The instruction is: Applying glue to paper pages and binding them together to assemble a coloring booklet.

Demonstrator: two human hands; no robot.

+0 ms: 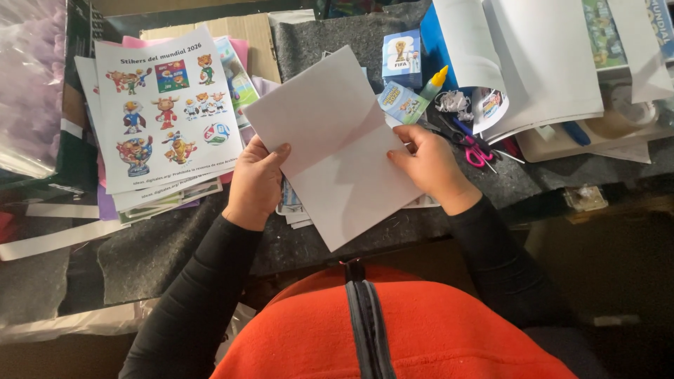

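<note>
A blank white sheet of paper (330, 140), creased across its middle, is held tilted above the dark grey table (161, 253). My left hand (257, 184) grips its left edge, thumb on top. Gripping the right edge is my right hand (430, 167), thumb on the paper. Both arms wear black sleeves. Under the sheet lies a small stack of printed cards (289, 205), mostly hidden.
A sticker sheet with cartoon mascots (165, 109) tops a paper pile at left. A glue bottle with a yellow tip (425, 95), a small printed box (401, 57), pink-handled scissors (477, 151) and a stack of white papers (547, 63) lie at right. A plastic bag (28, 84) sits far left.
</note>
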